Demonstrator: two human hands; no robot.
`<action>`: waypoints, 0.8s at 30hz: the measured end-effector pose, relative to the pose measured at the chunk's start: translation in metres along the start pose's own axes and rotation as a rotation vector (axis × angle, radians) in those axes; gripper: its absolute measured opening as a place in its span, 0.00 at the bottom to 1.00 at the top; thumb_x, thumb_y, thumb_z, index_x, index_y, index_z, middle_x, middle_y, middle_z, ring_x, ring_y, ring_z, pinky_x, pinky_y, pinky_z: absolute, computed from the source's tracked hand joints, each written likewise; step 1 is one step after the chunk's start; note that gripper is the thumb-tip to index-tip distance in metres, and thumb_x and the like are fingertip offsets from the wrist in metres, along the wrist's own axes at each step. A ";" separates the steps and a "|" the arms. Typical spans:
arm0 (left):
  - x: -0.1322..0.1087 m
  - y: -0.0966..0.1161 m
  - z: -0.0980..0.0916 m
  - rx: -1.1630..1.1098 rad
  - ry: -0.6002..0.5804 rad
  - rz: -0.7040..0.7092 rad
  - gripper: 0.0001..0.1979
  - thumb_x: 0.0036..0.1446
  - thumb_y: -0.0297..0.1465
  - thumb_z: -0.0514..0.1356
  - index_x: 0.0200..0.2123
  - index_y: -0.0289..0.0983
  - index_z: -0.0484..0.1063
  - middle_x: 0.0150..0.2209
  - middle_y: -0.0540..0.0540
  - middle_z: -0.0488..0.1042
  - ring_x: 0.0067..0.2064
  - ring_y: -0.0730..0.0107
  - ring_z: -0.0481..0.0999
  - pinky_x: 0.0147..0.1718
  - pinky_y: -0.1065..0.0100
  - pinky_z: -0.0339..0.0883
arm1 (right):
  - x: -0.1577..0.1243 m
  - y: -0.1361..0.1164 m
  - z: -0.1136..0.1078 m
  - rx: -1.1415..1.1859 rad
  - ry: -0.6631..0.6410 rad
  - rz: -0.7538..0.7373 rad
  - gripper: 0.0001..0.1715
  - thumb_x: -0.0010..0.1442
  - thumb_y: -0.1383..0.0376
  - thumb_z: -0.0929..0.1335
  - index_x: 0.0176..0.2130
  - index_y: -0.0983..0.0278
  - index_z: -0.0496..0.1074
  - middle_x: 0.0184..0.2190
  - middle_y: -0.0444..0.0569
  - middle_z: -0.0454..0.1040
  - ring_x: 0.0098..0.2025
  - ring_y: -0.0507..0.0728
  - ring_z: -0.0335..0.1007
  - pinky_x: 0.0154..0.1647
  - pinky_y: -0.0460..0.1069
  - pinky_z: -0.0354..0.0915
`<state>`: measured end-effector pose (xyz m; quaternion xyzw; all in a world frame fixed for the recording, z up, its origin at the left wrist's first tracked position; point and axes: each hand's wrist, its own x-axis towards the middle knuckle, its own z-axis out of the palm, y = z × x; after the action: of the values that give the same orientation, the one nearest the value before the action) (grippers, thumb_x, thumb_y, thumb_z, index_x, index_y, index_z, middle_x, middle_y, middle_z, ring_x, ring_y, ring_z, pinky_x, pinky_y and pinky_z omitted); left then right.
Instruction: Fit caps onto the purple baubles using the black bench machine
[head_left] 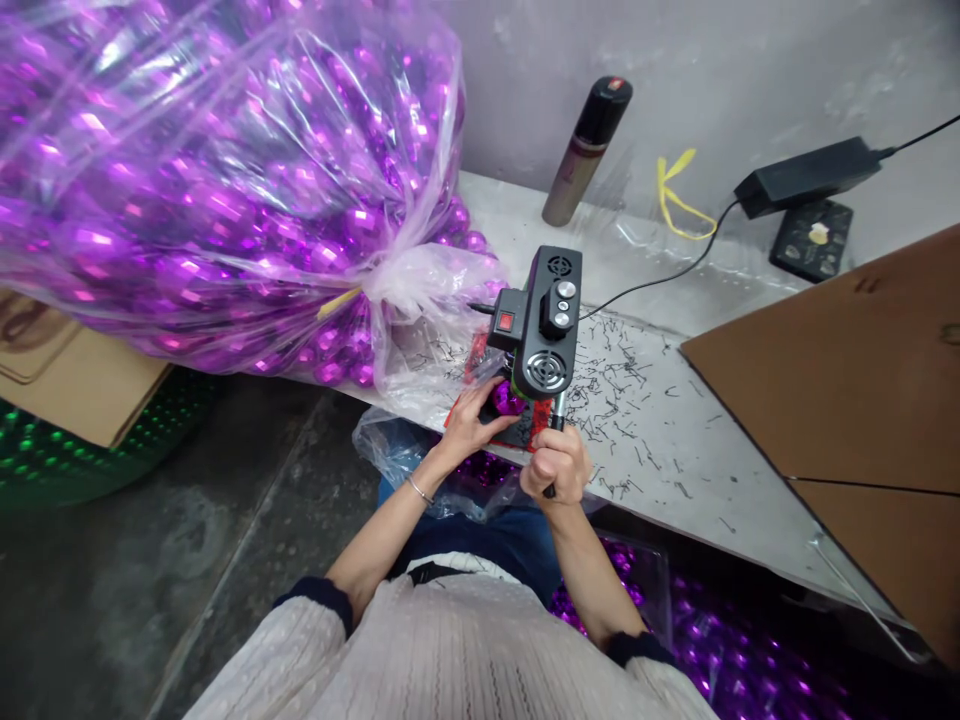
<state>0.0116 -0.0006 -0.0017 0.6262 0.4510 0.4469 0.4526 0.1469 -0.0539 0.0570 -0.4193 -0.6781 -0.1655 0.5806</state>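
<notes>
My left hand (pixel 470 420) has its fingers curled around a shiny purple ball (pixel 509 396), which sits under the head of a small black bench press (pixel 551 325). The press has a red switch and round vent grilles on top. My right hand (pixel 557 463) is wrapped around the black grip of the press's lever (pixel 559 410). Red strips (pixel 540 422) mark the base beneath the ball. The press head hides the ball's far side. Many short dark wire-like bits (pixel 615 400) are scattered over the pale table to the right.
A large clear bag of purple balls (pixel 225 200) fills the left. A dark bottle (pixel 587 150), a yellow tie (pixel 675 200) and a power adapter (pixel 810 178) lie along the wall. A cardboard box (pixel 847 380) stands right. More purple balls (pixel 735 640) are below the table.
</notes>
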 end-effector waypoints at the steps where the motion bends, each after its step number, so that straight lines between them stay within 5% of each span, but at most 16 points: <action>1: 0.000 -0.001 0.000 0.005 0.000 0.005 0.31 0.51 0.45 0.73 0.56 0.43 0.75 0.56 0.39 0.79 0.60 0.49 0.77 0.65 0.49 0.64 | -0.002 0.001 0.001 -0.001 0.002 0.005 0.14 0.72 0.65 0.57 0.33 0.59 0.62 0.27 0.44 0.70 0.26 0.51 0.63 0.30 0.48 0.61; 9: 0.003 -0.010 0.000 0.041 -0.008 0.033 0.32 0.51 0.48 0.73 0.56 0.42 0.75 0.57 0.39 0.78 0.60 0.49 0.77 0.64 0.48 0.65 | -0.008 0.007 0.012 0.006 0.015 -0.065 0.15 0.72 0.64 0.57 0.31 0.59 0.61 0.26 0.43 0.69 0.26 0.50 0.64 0.28 0.47 0.61; 14: 0.004 -0.013 0.000 0.065 -0.006 0.082 0.32 0.53 0.47 0.72 0.58 0.42 0.73 0.56 0.38 0.78 0.59 0.49 0.77 0.63 0.47 0.66 | 0.030 -0.013 -0.006 -0.021 -0.010 0.120 0.13 0.69 0.69 0.61 0.31 0.60 0.64 0.26 0.44 0.71 0.26 0.51 0.67 0.29 0.48 0.62; 20: -0.050 -0.023 -0.006 0.237 -0.065 0.316 0.32 0.61 0.44 0.67 0.64 0.43 0.65 0.62 0.34 0.74 0.64 0.50 0.74 0.67 0.40 0.61 | 0.061 -0.024 -0.024 -0.012 -0.084 0.196 0.14 0.65 0.74 0.64 0.29 0.60 0.65 0.26 0.43 0.72 0.28 0.51 0.69 0.30 0.47 0.62; 24: -0.069 -0.029 -0.022 0.379 -0.144 0.458 0.53 0.49 0.59 0.68 0.70 0.40 0.57 0.67 0.27 0.66 0.69 0.41 0.67 0.67 0.38 0.61 | 0.050 -0.021 -0.017 -0.014 -0.069 0.147 0.14 0.64 0.75 0.63 0.29 0.61 0.65 0.26 0.43 0.72 0.27 0.51 0.70 0.29 0.46 0.64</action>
<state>-0.0276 -0.0586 -0.0362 0.8150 0.3402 0.3995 0.2458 0.1432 -0.0601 0.1141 -0.4776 -0.6638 -0.1125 0.5645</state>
